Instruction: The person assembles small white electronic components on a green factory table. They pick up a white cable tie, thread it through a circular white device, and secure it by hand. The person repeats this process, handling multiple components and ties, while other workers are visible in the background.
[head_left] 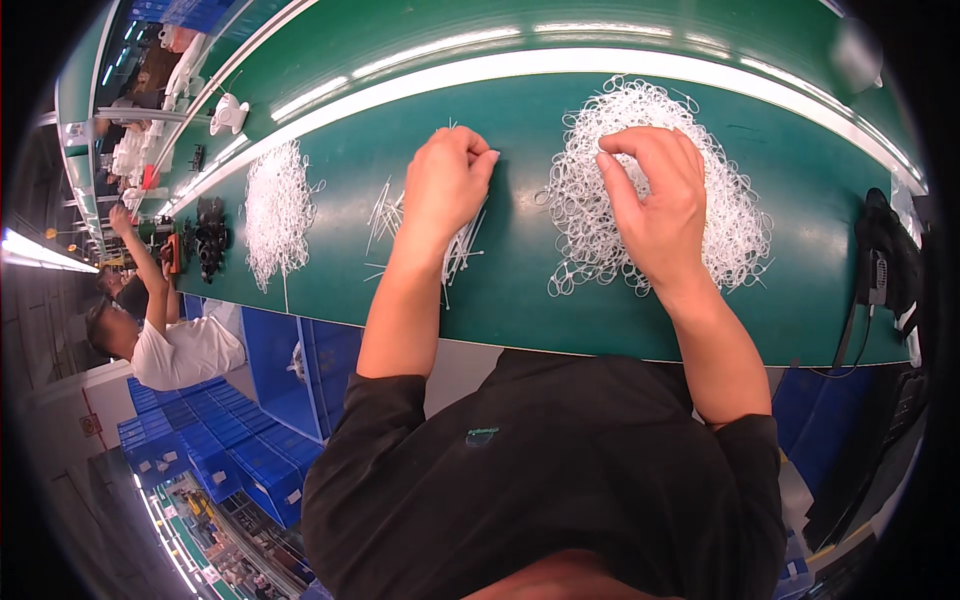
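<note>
My left hand point(448, 182) is closed above a loose group of straight white cable ties point(463, 250), which lie partly under my wrist and forearm. A thin pale tip pokes out just beyond its knuckles. Whatever its fingers hold is hidden. To the right, my right hand point(660, 200) hovers over a large heap of white cable ties bent into small loops point(735, 225). Its thumb and forefinger tips meet in a pinch; against the white heap I cannot make out anything between them. The two hands are well apart.
A narrower pile of looped white ties point(278, 210) lies left on the green table point(520, 290). Dark parts point(211, 235) sit farther left, near a co-worker in a white shirt point(190, 352). A black bag-like object point(878, 265) stands at the right end. Blue bins point(275, 465) are below left.
</note>
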